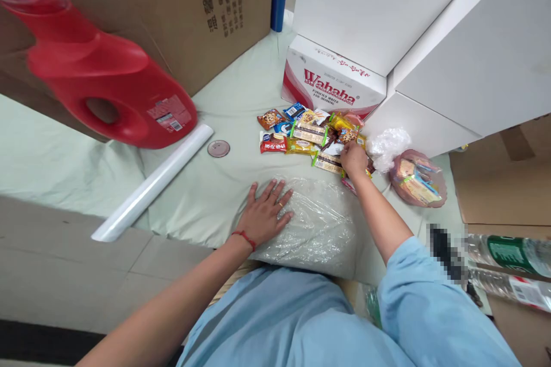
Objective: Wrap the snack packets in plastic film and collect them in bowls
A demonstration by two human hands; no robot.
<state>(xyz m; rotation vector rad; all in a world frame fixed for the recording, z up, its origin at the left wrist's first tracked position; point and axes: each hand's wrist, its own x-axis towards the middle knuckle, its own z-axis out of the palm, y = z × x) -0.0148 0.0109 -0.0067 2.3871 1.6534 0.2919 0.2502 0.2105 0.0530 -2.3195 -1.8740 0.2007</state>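
The right hand's grip (pixel 354 159), its hold impossible to tell, is among snack packets (pixel 274 143) before the Wahaha carton (pixel 329 81), one cream packet (pixel 309 133) lying lengthwise left to right, while the left hand (pixel 264 215) rests spread on plastic film (pixel 321 221).

the white-and-red box (pixel 331 85) says "wahaha" with an ®, then "purified water for drinking" under it. big cardboard box (pixel 159 17) reads "温馨提示", smaller lines by it too fuzzy for me. red jug (pixel 133 83) and snack packs (pixel 309 132) have print, just too tiny to read.
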